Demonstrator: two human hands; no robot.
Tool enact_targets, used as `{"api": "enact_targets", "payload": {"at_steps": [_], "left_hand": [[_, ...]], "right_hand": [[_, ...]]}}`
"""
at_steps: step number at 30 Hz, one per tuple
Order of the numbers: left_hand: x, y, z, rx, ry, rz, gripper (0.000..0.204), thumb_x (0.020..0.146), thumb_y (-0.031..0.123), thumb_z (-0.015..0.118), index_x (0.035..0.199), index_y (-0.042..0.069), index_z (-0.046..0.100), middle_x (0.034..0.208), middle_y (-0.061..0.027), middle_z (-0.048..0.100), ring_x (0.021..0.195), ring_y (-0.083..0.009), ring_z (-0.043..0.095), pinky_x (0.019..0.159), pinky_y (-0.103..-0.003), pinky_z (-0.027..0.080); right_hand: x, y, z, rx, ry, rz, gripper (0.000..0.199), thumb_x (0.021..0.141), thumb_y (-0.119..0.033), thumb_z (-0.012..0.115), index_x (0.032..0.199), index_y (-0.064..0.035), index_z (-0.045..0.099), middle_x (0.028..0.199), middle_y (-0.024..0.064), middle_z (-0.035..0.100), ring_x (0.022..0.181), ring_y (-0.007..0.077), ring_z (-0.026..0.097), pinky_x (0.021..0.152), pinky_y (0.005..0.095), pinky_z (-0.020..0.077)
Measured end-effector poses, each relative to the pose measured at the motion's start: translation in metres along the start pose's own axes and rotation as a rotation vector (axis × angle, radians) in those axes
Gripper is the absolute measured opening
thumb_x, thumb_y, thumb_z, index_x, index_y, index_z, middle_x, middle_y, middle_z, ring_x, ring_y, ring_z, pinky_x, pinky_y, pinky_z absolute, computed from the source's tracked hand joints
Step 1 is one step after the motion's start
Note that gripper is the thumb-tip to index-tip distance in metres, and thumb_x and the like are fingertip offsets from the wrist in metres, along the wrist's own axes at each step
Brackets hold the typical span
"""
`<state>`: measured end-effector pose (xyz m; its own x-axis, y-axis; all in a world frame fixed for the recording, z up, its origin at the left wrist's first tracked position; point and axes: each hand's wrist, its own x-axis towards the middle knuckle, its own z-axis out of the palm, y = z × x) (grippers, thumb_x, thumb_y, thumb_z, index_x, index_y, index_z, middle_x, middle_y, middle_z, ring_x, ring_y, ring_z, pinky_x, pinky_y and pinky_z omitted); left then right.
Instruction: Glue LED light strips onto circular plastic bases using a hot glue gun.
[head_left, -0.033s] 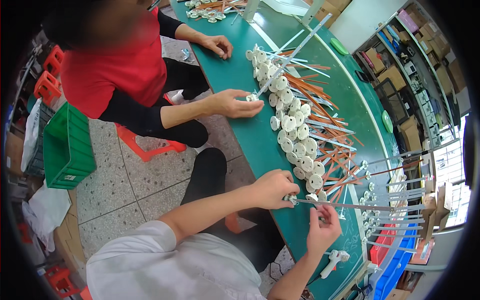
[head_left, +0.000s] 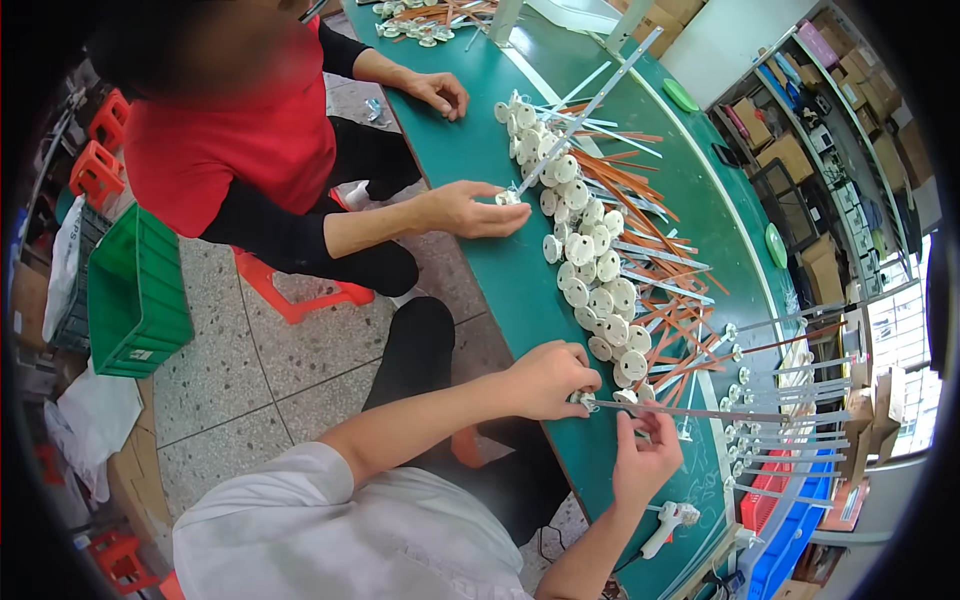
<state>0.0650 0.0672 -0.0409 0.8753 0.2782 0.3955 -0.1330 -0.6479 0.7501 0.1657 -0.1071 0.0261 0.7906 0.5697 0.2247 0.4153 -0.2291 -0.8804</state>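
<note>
My left hand (head_left: 552, 381) pinches a small white plastic end piece (head_left: 583, 400) over the edge of the green table. From it a long thin grey strip (head_left: 700, 411) runs off to the right. My right hand (head_left: 648, 455) has its fingers curled and closed at this strip, not far from the white piece; its fingertips partly overlap the strip. Just beyond both hands lies a long heap of white round discs (head_left: 600, 300) attached to orange-brown and silvery strips (head_left: 665, 265).
Across from me, a person in red holds a similar strip (head_left: 590, 108) upright at its white end. A white glue gun (head_left: 671, 528) lies near my right forearm. Finished-looking strips (head_left: 790, 415) hang in a row at the right, above a blue crate (head_left: 795, 545). A green crate (head_left: 135, 290) stands on the floor.
</note>
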Motion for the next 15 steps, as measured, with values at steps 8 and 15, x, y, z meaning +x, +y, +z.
{"api": "enact_targets", "payload": {"at_steps": [8, 15], "left_hand": [[-0.001, -0.006, -0.005, -0.002, -0.032, 0.078, 0.034, 0.072, 0.025, 0.085, 0.100, 0.011, 0.072, 0.095, -0.0097, 0.069, 0.099, -0.0288, 0.064, 0.083, -0.042, 0.052], [0.002, -0.006, 0.000, 0.031, 0.027, 0.061, 0.034, 0.068, 0.022, 0.086, 0.099, 0.012, 0.075, 0.096, -0.0090, 0.070, 0.095, -0.0278, 0.066, 0.081, -0.040, 0.053]], "right_hand": [[0.009, -0.003, 0.027, -0.083, -0.074, -0.138, 0.012, 0.088, 0.003, 0.073, 0.099, 0.0046, 0.071, 0.088, 0.0073, 0.071, 0.073, 0.0109, 0.066, 0.064, 0.0228, 0.0529], [-0.021, 0.035, -0.050, -0.247, 0.249, -0.347, 0.012, 0.088, 0.005, 0.071, 0.099, 0.0005, 0.072, 0.097, 0.0103, 0.074, 0.083, 0.0139, 0.068, 0.073, 0.0249, 0.0558]]}}
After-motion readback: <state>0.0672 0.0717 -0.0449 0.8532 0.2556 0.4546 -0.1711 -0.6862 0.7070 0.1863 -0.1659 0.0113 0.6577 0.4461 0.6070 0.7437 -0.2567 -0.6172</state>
